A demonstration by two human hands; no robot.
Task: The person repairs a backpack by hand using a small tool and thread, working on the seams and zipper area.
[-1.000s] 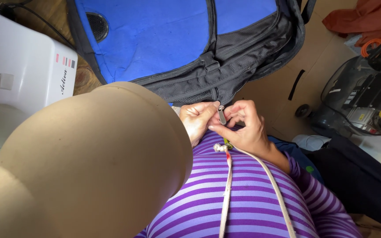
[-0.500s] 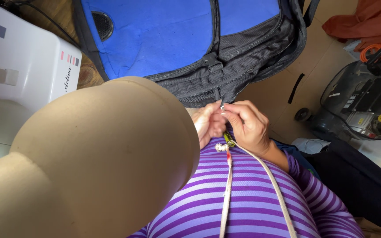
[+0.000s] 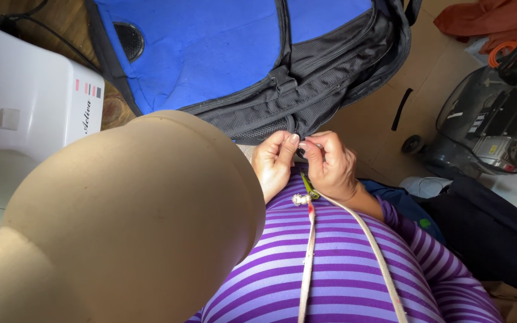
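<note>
A home sewing or repair corner: a white sewing machine [image 3: 28, 98] sits at the left, a blue and black backpack [image 3: 252, 57] lies on a wooden worktop [image 3: 115, 110], and a wheeled machine [image 3: 486, 128] stands at the right.

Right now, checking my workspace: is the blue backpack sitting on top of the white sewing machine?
No, the blue backpack lies beside the white sewing machine.
</note>
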